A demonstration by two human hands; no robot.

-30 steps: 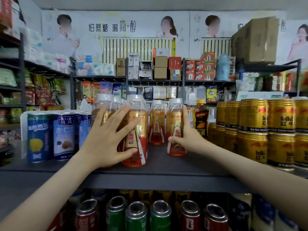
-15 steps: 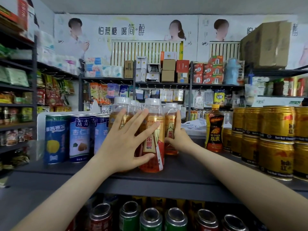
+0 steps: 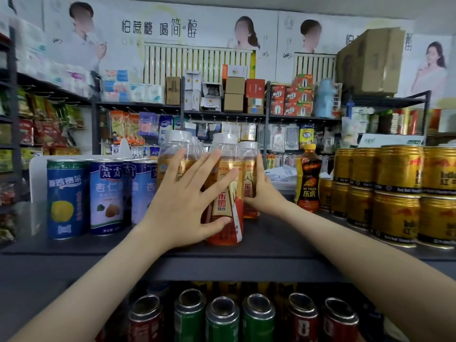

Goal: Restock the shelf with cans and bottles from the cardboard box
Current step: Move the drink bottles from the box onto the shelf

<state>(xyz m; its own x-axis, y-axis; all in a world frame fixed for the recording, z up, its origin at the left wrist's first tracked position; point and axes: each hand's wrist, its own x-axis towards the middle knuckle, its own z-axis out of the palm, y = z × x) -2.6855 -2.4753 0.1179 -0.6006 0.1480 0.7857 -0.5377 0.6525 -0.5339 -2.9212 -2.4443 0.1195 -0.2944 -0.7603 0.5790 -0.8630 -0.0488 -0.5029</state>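
Several clear orange drink bottles with white caps stand bunched on the dark grey shelf [image 3: 271,245]. My left hand [image 3: 183,201] lies flat with spread, straight fingers against the front bottle [image 3: 227,213] and the one to its left [image 3: 172,154]. My right hand [image 3: 262,193] presses its straight fingers against the right side of the rear bottle [image 3: 249,183]. The cardboard box I am restocking from is out of view.
Blue cans [image 3: 66,196] stand left of the bottles. A dark Hi-Tiger bottle [image 3: 308,181] and stacked gold cans [image 3: 397,193] stand on the right. Red and green cans [image 3: 222,319] fill the shelf below. Stocked racks line the back wall.
Both hands have pushed the orange bottles together: the rear right bottle has moved left against the group, and the gap between it and the dark Hi-Tiger bottle has widened.
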